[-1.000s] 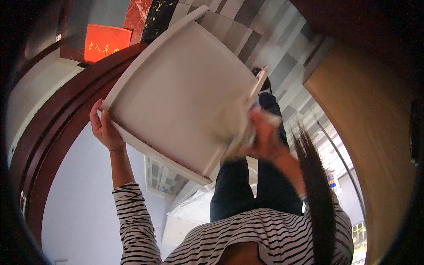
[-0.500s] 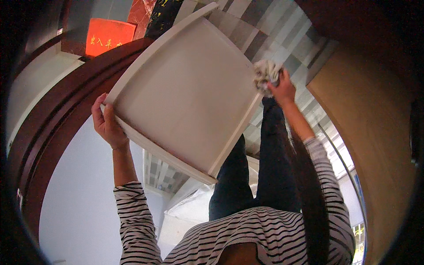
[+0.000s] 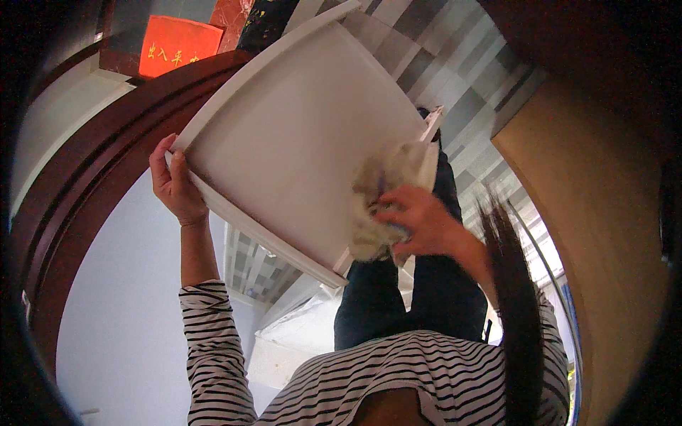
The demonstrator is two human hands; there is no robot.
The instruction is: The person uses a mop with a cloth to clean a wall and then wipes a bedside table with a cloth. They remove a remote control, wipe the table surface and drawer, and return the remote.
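A white shallow drawer-like panel [image 3: 284, 135] with raised edges is held up tilted in front of me. At its left corner my left hand [image 3: 177, 188] is closed round the rim, thumb on the near side of the edge. My right hand [image 3: 430, 224] has a crumpled cream and grey cloth [image 3: 405, 167] in its fingers. The cloth lies against the panel's right edge, over the lower right part, and hides that stretch of rim. Motion blurs the right fingers slightly.
Below the panel are my dark-trousered legs [image 3: 444, 291] and a white plastic-wrapped item [image 3: 295, 326]. A dark red curved door frame [image 3: 106, 184] runs on the left, with a red sign [image 3: 181, 46] beyond it. A tan surface [image 3: 561, 156] rises on the right, beside the grey patterned floor [image 3: 455, 78].
My right hand has moved the cloth down and left, from the panel's right corner to its lower right edge. My left hand keeps its hold on the left corner.
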